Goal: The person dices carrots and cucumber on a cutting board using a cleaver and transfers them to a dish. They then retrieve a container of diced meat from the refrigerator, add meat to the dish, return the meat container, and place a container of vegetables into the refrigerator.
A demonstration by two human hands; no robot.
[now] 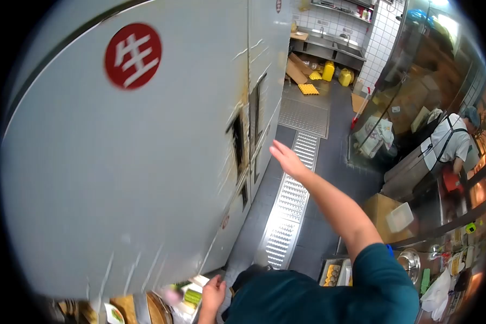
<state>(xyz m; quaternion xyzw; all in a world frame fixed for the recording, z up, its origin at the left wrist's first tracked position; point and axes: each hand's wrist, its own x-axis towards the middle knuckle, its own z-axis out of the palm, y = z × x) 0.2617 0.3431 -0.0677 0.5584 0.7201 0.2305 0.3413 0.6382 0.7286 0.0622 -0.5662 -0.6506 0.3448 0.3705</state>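
Note:
My right hand (pixel 289 161) is stretched out with its fingers straight and together, and nothing shows in it. It is nearest to the side of a tall grey refrigerator cabinet (pixel 146 178), by the long recessed handle (pixel 257 108) of the farther door. The nearer door carries a round red label (pixel 133 56) with a white character and has a dark, worn handle recess (pixel 237 141). Low at the bottom, my left hand (pixel 213 293) has curled fingers beside a green-labelled package (pixel 192 297). Whatever it may hold is hidden.
A metal drain grating (pixel 290 202) runs along the dark floor. Behind glass at right, a person in a white shirt (pixel 453 137) bends over a counter. A steel sink (pixel 351 49), yellow jugs (pixel 328 71) and cardboard (pixel 296 69) are at the far end. A cutting board (pixel 159 309) is at lower left.

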